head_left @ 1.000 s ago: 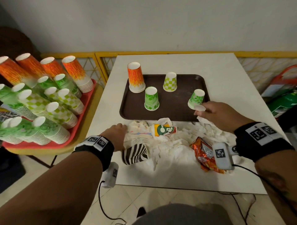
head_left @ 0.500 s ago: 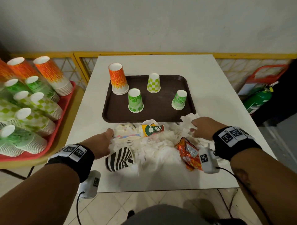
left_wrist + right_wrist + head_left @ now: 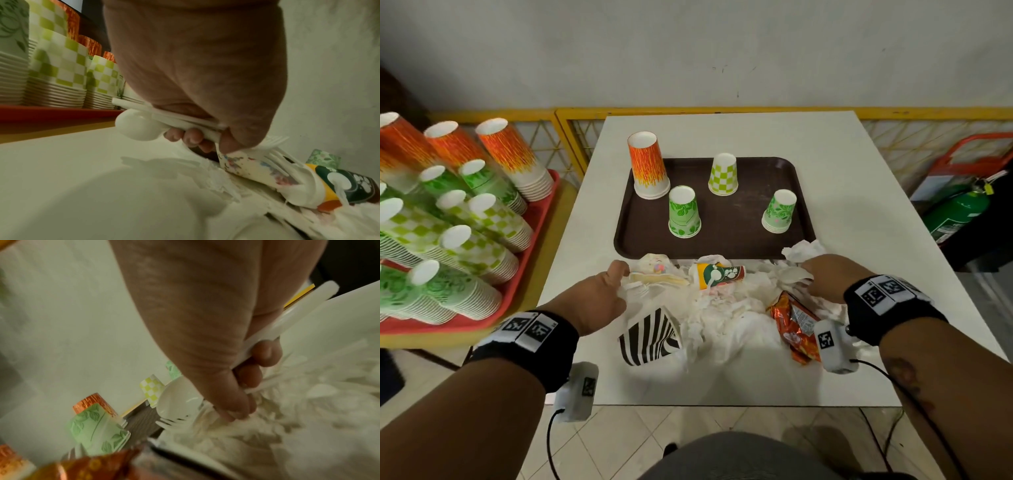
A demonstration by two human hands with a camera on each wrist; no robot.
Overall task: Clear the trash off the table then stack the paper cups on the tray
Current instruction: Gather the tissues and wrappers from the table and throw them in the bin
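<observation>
I see both hands gripping white plastic cutlery (image 3: 144, 125) in the trash pile (image 3: 726, 308) at frame centre: left hand (image 3: 599, 298), right hand (image 3: 825, 277). 4 paper cup stacks (image 3: 684, 212) sit on the brown tray (image 3: 743, 240).

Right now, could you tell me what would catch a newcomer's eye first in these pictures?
The heap of white napkins and trash along the table's near edge stands out, with the left hand and right hand each gripping plastic cutlery at its ends. Behind it, four upside-down cup stacks stand on the brown tray.

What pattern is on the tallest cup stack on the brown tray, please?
Orange streaks fading to white, clearest in the head view.
</observation>
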